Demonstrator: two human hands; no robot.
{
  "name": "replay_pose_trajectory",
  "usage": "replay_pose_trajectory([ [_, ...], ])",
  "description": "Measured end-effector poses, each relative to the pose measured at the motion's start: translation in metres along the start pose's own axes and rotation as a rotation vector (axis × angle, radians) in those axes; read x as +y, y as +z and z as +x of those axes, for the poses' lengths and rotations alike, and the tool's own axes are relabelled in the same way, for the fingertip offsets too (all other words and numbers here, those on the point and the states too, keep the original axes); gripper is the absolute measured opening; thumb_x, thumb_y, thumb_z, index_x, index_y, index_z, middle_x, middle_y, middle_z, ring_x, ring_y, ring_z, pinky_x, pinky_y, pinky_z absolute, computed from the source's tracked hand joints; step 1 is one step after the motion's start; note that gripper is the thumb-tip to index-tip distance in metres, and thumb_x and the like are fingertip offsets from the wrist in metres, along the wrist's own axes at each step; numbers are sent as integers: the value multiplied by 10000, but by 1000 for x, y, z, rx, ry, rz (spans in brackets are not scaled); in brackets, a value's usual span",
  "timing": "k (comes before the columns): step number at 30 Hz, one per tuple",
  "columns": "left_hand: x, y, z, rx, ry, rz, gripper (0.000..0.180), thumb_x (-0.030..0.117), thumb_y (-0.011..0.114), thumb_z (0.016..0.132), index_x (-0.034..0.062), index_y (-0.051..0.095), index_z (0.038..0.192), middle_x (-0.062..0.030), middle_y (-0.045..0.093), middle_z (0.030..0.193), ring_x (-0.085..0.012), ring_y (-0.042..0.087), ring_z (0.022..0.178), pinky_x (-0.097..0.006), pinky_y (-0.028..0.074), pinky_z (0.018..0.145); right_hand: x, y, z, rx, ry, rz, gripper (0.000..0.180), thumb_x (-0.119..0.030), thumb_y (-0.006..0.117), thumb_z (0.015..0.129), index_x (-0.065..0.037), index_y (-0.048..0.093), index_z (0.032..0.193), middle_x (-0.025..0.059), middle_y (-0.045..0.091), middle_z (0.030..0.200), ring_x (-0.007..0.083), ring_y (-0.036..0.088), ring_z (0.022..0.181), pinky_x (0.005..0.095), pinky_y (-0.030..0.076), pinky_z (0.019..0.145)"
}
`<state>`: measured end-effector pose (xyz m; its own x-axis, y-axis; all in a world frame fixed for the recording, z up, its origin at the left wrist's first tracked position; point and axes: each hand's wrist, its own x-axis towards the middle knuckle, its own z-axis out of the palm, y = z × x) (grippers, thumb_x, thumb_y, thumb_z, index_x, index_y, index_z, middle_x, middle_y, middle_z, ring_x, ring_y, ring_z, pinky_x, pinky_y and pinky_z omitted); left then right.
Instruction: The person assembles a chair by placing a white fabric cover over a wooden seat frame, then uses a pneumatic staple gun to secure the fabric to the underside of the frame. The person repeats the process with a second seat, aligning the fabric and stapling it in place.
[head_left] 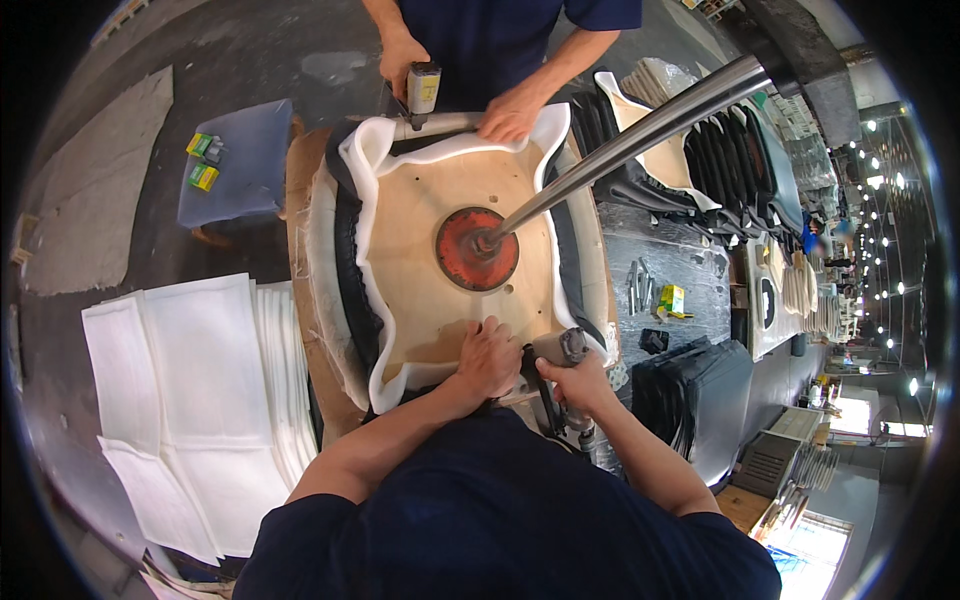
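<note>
Right fingers [552,372] wrapped round the staple gun [564,346], I should aim clear of my left fingers [488,336], bunched on the board [405,240].

The left forearm [395,432] is angled forward and inward, the left grip [489,358] being held back-uppermost with fingers directed forward. The right forearm [648,445] is likewise angled inward; the right grip [581,384] is clenched, fingers curled. Both elbows are bent outward, beside the torso [490,510].
</note>
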<state>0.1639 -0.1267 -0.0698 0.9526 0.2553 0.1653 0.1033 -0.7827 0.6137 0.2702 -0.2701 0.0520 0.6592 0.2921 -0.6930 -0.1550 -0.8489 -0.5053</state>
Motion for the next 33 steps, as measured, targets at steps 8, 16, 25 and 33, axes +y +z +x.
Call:
replay_pose_trajectory([
  [8,-1,9,2,28,-64,-40,163,274,742,890,131,775,819,-67,655,916,-304,571,1066,-481,378,929,6,4,0,-43,-28,148,303,-293,842,991,-2,760,999,35,724,789,116,621,509,308,483,448],
  [16,3,3,1,18,-65,-79,159,274,744,880,130,767,816,-83,675,959,-316,576,1087,-489,375,943,3,6,0,-2,-21,110,315,-289,832,990,1,737,913,46,698,716,134,623,489,321,476,438],
  [25,-1,-51,-36,-264,-96,203,207,300,764,923,102,795,974,-106,739,1071,-303,652,1134,-466,464,962,1,13,-2,-5,-50,106,348,-299,845,972,26,724,947,58,689,670,146,661,507,333,521,453],
  [33,-34,-111,-63,-581,-119,268,233,300,726,957,82,808,968,-133,765,1024,-355,707,1069,-519,489,970,2,13,0,-4,-85,109,383,-294,877,937,38,718,1046,91,729,725,169,686,528,338,555,480],
])
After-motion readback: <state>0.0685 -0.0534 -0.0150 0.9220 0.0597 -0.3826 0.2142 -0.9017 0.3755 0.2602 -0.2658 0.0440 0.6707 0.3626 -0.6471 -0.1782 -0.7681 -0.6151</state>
